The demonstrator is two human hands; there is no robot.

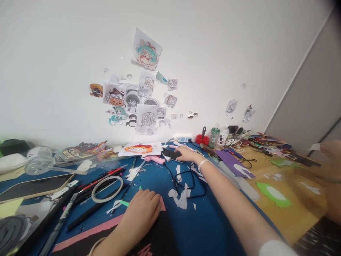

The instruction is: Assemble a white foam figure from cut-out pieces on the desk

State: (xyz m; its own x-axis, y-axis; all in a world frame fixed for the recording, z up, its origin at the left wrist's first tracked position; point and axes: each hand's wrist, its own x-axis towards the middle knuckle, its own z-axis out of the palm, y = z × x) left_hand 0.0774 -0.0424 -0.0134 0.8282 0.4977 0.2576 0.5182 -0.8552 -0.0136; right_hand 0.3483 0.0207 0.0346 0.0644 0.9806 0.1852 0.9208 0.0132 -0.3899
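Note:
My left hand (146, 204) rests with curled fingers on a black sheet with pink edges (112, 225). A green tip shows just above its knuckles and a green piece (124, 202) lies to its left; what the fingers hold, if anything, is hidden. Farther off, my right arm stretches forward and my right hand (185, 153) has its fingers on a dark flat object (170, 154), perhaps a phone. A pink glue gun (155, 159) with a black cord lies just left of that hand. Behind them leans a drawing with orange hair (140, 148).
Paper scraps (182, 197) and a black cable (198, 195) lie on the blue mat (197, 227). Pens and a tape ring (97, 188) are at left. A red bowl (201, 139) and bottles (214, 137) stand behind. At right, another person's blurred hand (330, 149) shows.

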